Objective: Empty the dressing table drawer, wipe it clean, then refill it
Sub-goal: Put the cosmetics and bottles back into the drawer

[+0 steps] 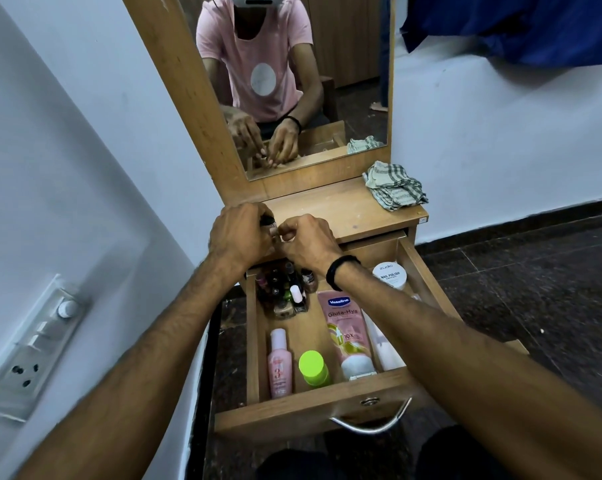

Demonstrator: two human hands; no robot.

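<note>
Left hand, right hand on bottle; cosmetics-filled drawer

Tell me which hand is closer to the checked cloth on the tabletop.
Right. The right hand is left of the checked cloth; the left hand, gripping a small bottle, is beyond it, farther away.

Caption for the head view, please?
The left hand and right hand hold a small bottle above the open drawer of toiletries; cloth lies on the tabletop.

Lime-green cap, pink tube, checked cloth
</note>
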